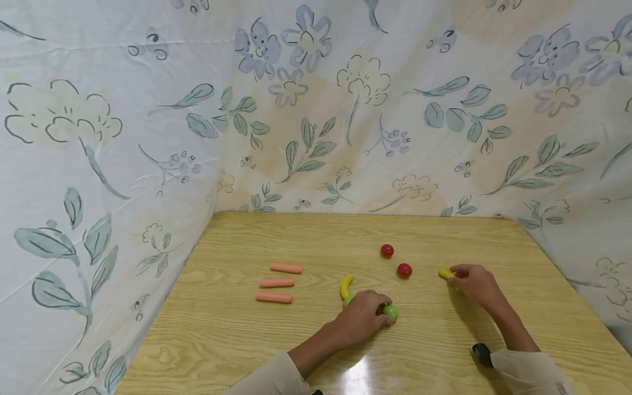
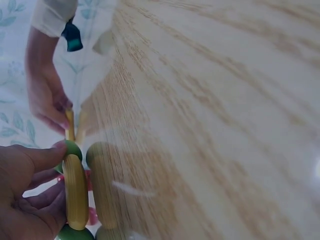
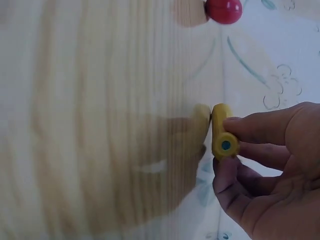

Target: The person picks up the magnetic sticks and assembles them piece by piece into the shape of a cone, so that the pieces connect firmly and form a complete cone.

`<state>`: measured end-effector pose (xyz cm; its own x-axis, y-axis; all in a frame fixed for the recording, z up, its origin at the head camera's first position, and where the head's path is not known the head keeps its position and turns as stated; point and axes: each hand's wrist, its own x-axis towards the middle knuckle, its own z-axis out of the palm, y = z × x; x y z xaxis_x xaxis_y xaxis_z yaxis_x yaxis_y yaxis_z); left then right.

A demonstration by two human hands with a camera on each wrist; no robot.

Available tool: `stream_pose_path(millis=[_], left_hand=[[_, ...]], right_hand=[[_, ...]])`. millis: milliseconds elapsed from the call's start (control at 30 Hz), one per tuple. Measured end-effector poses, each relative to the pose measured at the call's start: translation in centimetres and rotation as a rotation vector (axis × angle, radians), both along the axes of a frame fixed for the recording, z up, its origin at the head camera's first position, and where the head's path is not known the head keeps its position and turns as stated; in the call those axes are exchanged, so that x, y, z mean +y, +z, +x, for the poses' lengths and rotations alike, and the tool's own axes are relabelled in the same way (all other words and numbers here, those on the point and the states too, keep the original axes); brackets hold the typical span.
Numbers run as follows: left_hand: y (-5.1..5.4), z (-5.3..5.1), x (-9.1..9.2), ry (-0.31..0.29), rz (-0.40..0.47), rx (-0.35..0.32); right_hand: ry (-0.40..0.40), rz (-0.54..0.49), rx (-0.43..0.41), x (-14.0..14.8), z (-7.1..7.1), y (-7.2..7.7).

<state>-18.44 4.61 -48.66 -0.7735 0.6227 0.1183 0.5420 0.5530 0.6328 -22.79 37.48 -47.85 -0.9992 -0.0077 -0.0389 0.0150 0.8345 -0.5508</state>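
Well inside table edge [image 1: 365, 218], right hand [image 1: 476, 283] pinching banana [image 1: 446, 273], left hand [image 1: 362, 315] apart

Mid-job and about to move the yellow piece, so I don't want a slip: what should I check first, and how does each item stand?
1. Right hand has the yellow piece: ok, pinched.
2. Left hand free: not ok, it holds a green ball.
3. Red balls clear of both hands: ok, neither is touched.
4. Sticks separate: ok, all three lie apart.
5. Banana clear of the other green ball: cannot tell, they adjoin in the head view but contact is unclear.
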Motion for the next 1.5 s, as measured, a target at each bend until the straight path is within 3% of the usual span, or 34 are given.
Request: stream_pose_path(millis=[100, 267, 500, 633, 1067, 1500], left_hand=[[0.0, 0.0, 0.0, 0.003, -0.004, 0.009], [-0.1, 0.0, 0.0, 0.004, -0.015, 0.02], [0.0, 0.1, -0.2, 0.013, -0.003, 0.003], [0.1, 0.1, -0.2, 0.012, -0.007, 0.007], [0.2, 0.1, 0.1, 0.016, -0.041, 0.007], [-0.3, 0.0, 0.1, 0.013, -0.029, 0.018]], right_hand=[[0.009, 0.003, -0.024, -0.4, 0.4, 0.1], [0.009, -0.015, 0.009, -1.1, 1.1, 0.2], [0.011, -0.118, 0.009, -2.8, 2.5, 0.5], [0.033, -0.217, -0.037, -4.2, 3.2, 0.7], [0.092, -0.467, -0.142, -7.7, 3.9, 0.2], [0.099, -0.488, -0.175, -9.4, 4.1, 0.0]])
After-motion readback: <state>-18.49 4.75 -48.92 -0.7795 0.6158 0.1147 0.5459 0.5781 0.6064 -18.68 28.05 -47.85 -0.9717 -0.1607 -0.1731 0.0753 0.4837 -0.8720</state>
